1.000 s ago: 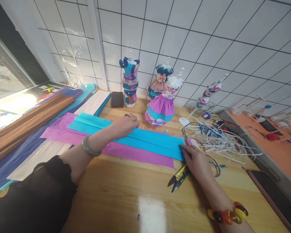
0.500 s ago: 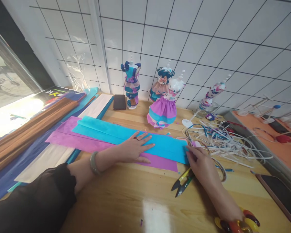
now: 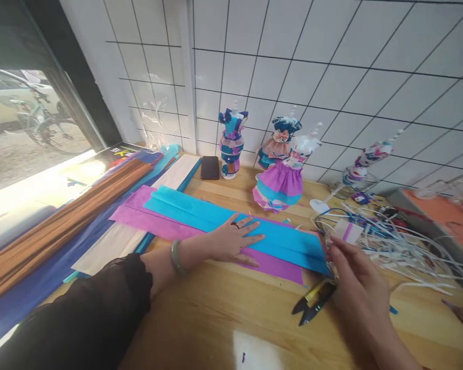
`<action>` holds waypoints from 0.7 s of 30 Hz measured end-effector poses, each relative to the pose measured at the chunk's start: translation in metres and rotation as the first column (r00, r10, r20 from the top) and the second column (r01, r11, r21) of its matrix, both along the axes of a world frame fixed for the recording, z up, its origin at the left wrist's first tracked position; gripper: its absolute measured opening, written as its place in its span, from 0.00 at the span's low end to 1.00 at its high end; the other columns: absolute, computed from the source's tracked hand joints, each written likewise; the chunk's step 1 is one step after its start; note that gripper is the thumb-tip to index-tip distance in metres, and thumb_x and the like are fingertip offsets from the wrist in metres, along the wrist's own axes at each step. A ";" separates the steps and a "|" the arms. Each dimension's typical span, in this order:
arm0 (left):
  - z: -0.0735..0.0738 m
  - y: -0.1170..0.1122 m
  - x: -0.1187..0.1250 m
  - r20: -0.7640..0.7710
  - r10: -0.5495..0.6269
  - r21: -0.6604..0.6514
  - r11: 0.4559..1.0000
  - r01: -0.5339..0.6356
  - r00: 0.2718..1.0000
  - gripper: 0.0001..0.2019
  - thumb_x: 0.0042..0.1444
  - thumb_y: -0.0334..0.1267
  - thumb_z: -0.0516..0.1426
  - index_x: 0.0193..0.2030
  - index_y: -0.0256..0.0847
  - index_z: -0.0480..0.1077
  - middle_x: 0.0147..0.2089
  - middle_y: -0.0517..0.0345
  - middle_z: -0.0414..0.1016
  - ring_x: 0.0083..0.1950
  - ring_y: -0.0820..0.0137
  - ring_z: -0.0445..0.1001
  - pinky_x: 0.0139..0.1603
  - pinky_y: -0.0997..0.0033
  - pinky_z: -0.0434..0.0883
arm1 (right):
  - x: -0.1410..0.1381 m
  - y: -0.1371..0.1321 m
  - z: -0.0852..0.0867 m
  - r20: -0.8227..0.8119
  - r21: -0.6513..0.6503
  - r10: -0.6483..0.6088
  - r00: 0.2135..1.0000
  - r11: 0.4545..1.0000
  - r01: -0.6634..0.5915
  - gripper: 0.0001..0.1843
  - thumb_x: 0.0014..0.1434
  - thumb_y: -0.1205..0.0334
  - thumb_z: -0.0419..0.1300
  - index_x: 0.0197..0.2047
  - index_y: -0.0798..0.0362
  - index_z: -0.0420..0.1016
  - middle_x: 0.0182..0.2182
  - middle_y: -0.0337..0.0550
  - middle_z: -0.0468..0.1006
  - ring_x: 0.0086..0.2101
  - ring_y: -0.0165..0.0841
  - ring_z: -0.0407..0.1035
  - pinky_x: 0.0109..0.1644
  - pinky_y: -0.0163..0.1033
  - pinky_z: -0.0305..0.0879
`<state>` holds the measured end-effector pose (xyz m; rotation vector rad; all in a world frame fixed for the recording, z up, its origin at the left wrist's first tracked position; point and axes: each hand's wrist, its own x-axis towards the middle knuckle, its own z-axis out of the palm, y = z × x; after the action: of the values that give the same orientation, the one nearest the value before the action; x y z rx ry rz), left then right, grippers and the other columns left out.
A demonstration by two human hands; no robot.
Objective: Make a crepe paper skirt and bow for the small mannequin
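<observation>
My left hand [image 3: 235, 239] lies flat with fingers spread on a bright blue strip of crepe-like paper [image 3: 193, 208], pressing it over a purple strip [image 3: 281, 267]. At the blue strip's right end is my right hand [image 3: 355, 277], thumb and fingers pinched together. Something thin and pale seems to be at those fingertips, but I cannot make it out. Just below them, a pair of thread snips [image 3: 314, 303] with dark blades and a yellow part lies on the wooden table [image 3: 200, 318], its blades apart.
Brown, dark blue and cream paper [image 3: 111, 246] are stacked at left. Along the tiled wall stand a phone [image 3: 210, 168] and small dressed mannequins, one in a purple skirt [image 3: 280, 180]. Another mannequin [image 3: 370, 156] leans over a glass jar. White strips [image 3: 397, 241] lie tangled at right.
My right hand has shifted off the blue strip's end, fingers now more upright and pinched. My left hand stays pressed on the paper. The camera view has turned left.
</observation>
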<state>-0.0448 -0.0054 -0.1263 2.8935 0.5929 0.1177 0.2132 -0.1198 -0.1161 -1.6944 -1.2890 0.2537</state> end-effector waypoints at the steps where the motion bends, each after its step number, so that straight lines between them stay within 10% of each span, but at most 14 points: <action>1: -0.001 0.001 0.000 0.004 0.006 0.006 1.000 -0.006 1.000 0.36 0.54 0.64 0.40 0.66 0.47 0.48 0.70 0.50 0.38 0.70 0.54 0.34 0.65 0.45 0.34 | 0.009 0.002 -0.001 -0.167 -0.004 -0.102 0.981 0.995 0.103 0.17 0.56 0.51 0.55 0.46 0.50 0.71 0.33 0.45 0.74 0.35 0.38 0.70 0.41 0.46 0.67; 4: -0.003 0.002 0.001 0.010 -0.004 0.003 1.000 0.004 1.000 0.37 0.53 0.65 0.39 0.66 0.48 0.47 0.70 0.50 0.38 0.70 0.55 0.34 0.65 0.46 0.32 | 0.044 0.007 -0.006 -0.488 0.045 -0.138 0.862 0.982 0.183 0.20 0.49 0.52 0.60 0.44 0.54 0.70 0.27 0.41 0.70 0.26 0.33 0.68 0.32 0.40 0.67; 8: -0.004 0.004 0.002 0.015 -0.010 0.014 1.000 0.009 1.000 0.37 0.54 0.65 0.39 0.66 0.49 0.48 0.70 0.50 0.39 0.70 0.55 0.35 0.65 0.48 0.33 | 0.075 0.010 -0.008 -0.465 0.058 -0.176 0.868 0.972 0.229 0.19 0.49 0.52 0.60 0.42 0.54 0.69 0.24 0.39 0.67 0.22 0.29 0.64 0.25 0.37 0.62; 14: -0.007 0.005 0.002 0.012 -0.006 0.042 0.999 0.005 1.000 0.36 0.54 0.65 0.38 0.66 0.49 0.46 0.70 0.50 0.38 0.70 0.55 0.35 0.64 0.47 0.32 | 0.071 -0.001 0.008 -0.259 -0.170 -0.098 0.961 0.984 0.055 0.14 0.43 0.54 0.65 0.30 0.56 0.76 0.23 0.42 0.73 0.22 0.29 0.63 0.25 0.35 0.59; 21: -0.009 0.006 0.001 0.002 -0.007 0.054 0.999 0.007 1.000 0.36 0.54 0.64 0.39 0.66 0.50 0.46 0.70 0.49 0.38 0.70 0.55 0.35 0.64 0.46 0.34 | 0.071 -0.009 0.003 0.269 -0.614 0.348 0.898 0.781 -0.119 0.12 0.51 0.52 0.56 0.28 0.50 0.77 0.22 0.40 0.77 0.24 0.35 0.68 0.27 0.37 0.60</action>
<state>-0.0434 0.0005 -0.1349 2.9470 0.5876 0.1378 0.2846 -0.1292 -0.1130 -2.1684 -1.8535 0.5508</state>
